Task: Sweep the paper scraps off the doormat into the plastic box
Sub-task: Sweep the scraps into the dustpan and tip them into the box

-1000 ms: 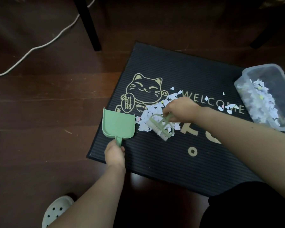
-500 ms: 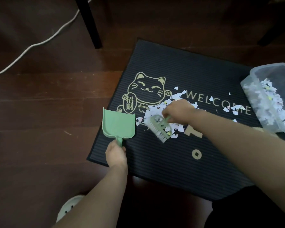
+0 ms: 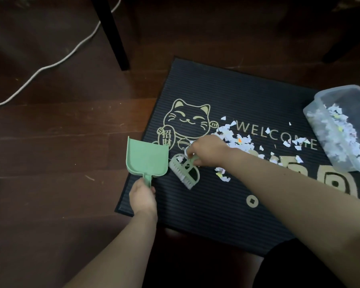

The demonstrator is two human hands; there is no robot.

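Left hand (image 3: 142,196) closed around the short handle of the green dustpan (image 3: 147,157), grip wrapped tight. Pan laid flat at the left edge of the doormat (image 3: 227,86), half over the wooden floor (image 3: 50,142), open mouth toward the right. Placed so, probably, to receive whatever gets pushed across.

Right hand (image 3: 208,151) pinching the thin handle of the brush (image 3: 184,170) between fingertips and thumb. Brush just beside the pan mouth, white bristles down on the mat, frame fan-shaped and pale green. Held low and angled, likely for dragging scraps leftward into the pan.

Scraps (image 3: 235,138) mostly still on the mat: a loose white heap behind the right hand, near the word WELCOME, with smaller bits spread toward the right edge. Pan looking empty, though dim light makes this hard to confirm. Pieces small, torn, irregular, very light; a few coloured ones among the white. Easy to scatter with a quick stroke.

Box (image 3: 341,129) at the right edge of the mat, clear plastic, rectangular with rounded corners, tilted a little, already holding many scraps. Well apart from the pan, so a filled pan needs carrying across the mat.

Mat dark, rubbery, with fine ribs running across; such ribs may catch thin paper. Gold cat print near the left edge. Floor dark and glossy. White cable (image 3: 50,65) and a black furniture leg (image 3: 114,38) beyond the far edge, not involved.
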